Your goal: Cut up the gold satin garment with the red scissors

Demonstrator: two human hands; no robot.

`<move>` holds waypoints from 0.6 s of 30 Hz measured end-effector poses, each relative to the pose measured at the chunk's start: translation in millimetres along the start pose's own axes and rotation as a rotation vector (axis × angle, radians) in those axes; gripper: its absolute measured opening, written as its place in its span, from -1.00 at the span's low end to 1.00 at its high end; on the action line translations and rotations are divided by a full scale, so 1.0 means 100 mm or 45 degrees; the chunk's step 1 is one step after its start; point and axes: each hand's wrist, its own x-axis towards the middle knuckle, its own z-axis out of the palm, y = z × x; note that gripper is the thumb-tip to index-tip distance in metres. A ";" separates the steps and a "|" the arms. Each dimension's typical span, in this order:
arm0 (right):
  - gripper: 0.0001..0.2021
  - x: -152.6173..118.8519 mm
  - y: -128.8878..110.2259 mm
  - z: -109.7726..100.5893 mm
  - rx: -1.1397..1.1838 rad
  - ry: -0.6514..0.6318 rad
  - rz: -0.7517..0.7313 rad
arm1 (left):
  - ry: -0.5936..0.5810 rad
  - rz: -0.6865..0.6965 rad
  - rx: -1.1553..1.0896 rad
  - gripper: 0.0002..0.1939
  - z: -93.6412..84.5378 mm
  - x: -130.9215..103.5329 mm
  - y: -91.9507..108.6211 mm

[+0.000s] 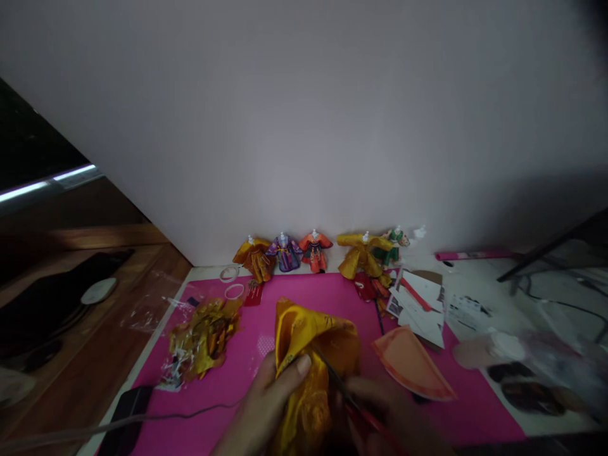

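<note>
My left hand (272, 394) grips a golden-yellow piece of patterned fabric (304, 332) above the pink mat, thumb pressed on top of it. The fabric hangs in loose folds with its upper part curled open. My right hand (380, 405), dim and partly blurred, is closed around the red handles of a pair of scissors (349, 399). Their dark blades point up and left, touching the fabric close to my left thumb. Whether the blades are apart is hard to see. The fabric's lower end runs down between my two hands.
Small dressed doll bodies (314, 252) stand along the wall. Yellow scraps (206, 335) lie left on the pink mat (175, 418), near a black box (128, 415) and a cable. To the right are a peach fan-shaped piece (413, 364), papers (420, 304) and a bottle (487, 349).
</note>
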 end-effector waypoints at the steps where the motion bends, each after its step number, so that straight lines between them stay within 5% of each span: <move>1: -0.53 -0.01 -0.03 -0.01 -0.006 -0.003 -0.006 | -0.006 0.000 -0.006 -0.51 0.00 0.01 -0.01; 8: -0.52 -0.02 -0.13 0.00 0.049 -0.014 0.069 | -0.062 0.009 -0.007 -0.53 -0.01 0.03 -0.03; 18: -0.48 -0.07 -0.16 0.03 -0.106 0.011 -0.110 | -0.073 -0.042 -0.010 -0.67 0.00 0.01 0.00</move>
